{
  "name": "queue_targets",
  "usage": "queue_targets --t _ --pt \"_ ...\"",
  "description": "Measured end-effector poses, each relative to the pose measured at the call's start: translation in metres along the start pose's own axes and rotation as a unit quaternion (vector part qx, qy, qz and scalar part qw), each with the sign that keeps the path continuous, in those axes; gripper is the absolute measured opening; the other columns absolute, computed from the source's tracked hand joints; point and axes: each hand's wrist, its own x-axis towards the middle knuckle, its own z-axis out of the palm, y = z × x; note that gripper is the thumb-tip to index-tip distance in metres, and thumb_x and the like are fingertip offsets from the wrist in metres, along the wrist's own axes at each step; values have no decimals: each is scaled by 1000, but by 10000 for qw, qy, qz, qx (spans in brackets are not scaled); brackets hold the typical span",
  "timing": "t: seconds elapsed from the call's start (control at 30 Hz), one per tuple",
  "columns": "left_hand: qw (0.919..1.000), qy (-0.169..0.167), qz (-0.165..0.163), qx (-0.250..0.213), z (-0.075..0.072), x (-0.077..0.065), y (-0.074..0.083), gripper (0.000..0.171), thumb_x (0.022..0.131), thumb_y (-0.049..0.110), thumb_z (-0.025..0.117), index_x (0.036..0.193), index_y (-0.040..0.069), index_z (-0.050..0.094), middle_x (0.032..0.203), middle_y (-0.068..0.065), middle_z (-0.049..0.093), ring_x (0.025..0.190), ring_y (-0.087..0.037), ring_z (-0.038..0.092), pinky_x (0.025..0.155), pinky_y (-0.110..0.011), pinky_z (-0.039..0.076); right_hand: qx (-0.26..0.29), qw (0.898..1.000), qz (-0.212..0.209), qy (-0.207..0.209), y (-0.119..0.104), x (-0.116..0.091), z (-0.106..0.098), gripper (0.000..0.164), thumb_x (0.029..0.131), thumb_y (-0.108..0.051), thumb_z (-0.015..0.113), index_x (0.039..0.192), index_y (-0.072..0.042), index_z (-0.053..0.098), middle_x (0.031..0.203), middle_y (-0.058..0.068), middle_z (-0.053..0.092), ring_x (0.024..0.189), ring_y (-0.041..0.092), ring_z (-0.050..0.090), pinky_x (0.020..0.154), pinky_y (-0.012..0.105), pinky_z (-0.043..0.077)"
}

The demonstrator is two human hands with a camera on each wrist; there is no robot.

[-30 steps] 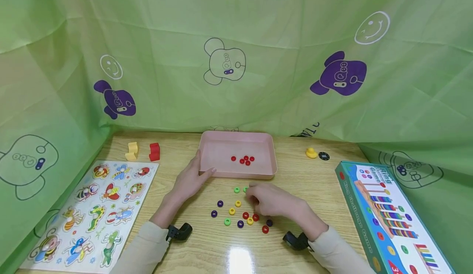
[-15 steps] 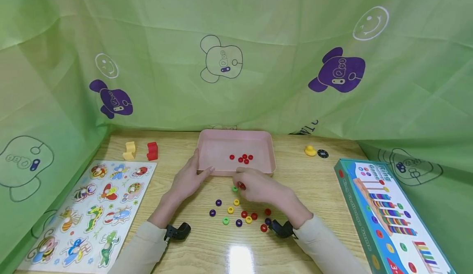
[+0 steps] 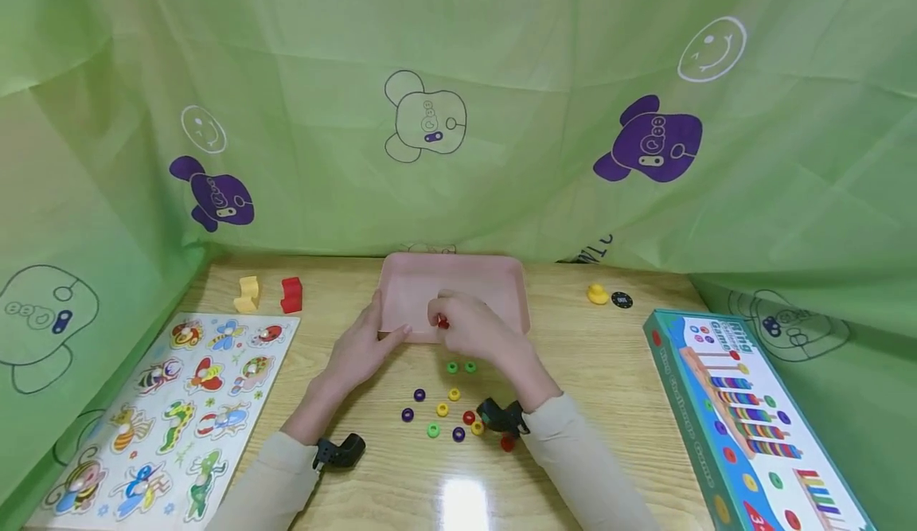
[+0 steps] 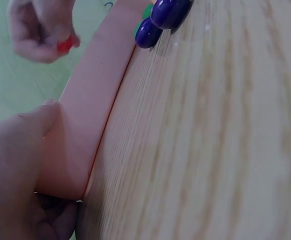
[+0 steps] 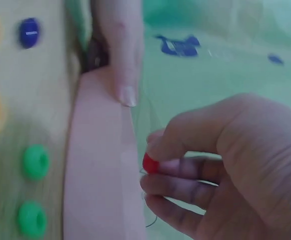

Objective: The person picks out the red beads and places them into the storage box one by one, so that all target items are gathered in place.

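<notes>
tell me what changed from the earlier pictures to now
The right grip has moved from among the loose beads on the table, forward and a little left, to over the pink tray, pinching a red bead. The two green beads nearest the tray now both show fully. The left grip still holds the tray's near left corner.

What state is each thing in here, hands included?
Right hand: pinching a red bead over the tray
Left hand: gripping the tray's near-left corner
Pink tray: upright, contents partly hidden
Green beads: three, loose on the table
Yellow beads: three, loose
Purple beads: three visible, loose
Game box: flat, apparently closed
Puzzle board: flat, pictures up
Toy duck: upright
Black chip: flat
</notes>
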Motion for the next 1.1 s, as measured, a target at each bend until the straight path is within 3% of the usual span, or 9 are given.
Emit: queue_targets --t 0.1,0.27,0.4,0.63,1.1 --pt "10000 54 73 12 -1 2 0 89 87 61 46 150 13 5 154 -10 22 138 -29 31 104 -53 36 -49 9994 225 250 2 14 5 3 84 -14 64 86 -13 66 85 -3 58 73 10 50 65 21 44" --pt "9999 -25 97 52 0 1 1 90 87 62 45 150 13 3 155 -9 22 138 -30 32 102 -54 37 -167 9991 370 95 4 26 20 8 87 -22 62 84 -16 66 83 -6 55 69 9 49 60 18 41" --pt "10000 2 64 -12 0 0 4 90 87 62 46 150 14 5 154 -8 23 138 -29 32 102 -54 38 -56 9991 384 154 7 31 26 5 85 -19 63 83 -16 66 82 -6 56 70 10 50 61 21 43" --pt "10000 2 28 18 -2 -1 5 89 88 59 48 150 12 6 155 -8 22 138 -28 31 103 -53 37 -321 9972 642 185 17 35 30 7 85 -10 62 87 -12 68 87 -2 61 78 11 54 73 25 48" --pt "10000 -33 -44 -68 -4 -2 5 89 87 59 48 150 12 5 155 -8 20 139 -28 29 106 -52 35 -383 9959 779 248 23 36 31 14 83 -5 59 89 -13 69 89 -3 61 82 14 58 73 28 49"
